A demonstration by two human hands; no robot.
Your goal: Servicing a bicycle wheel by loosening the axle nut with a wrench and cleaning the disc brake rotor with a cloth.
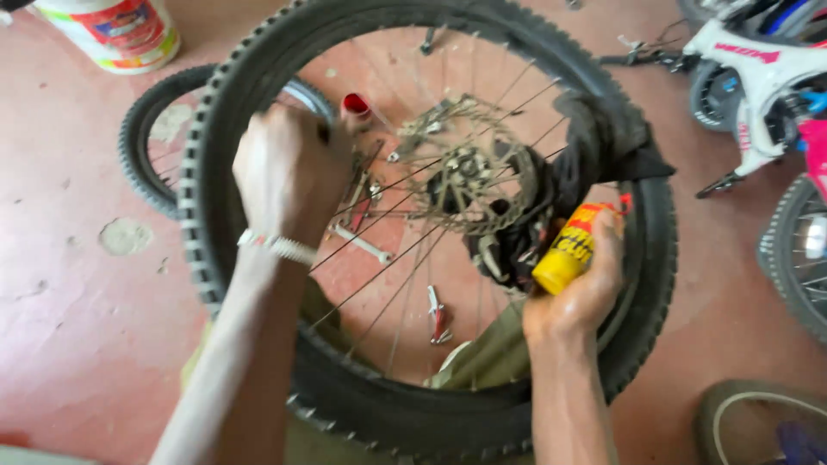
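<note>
The bicycle wheel [413, 413] stood between both hands. The left hand [289, 168] gripped its spokes (fist closed). The right hand [581, 288] clasped a yellow spray can [568, 254] beside the brake disc [465, 172].

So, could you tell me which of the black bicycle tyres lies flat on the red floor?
The smaller black tyre at upper left, behind the large knobby wheel.
</note>
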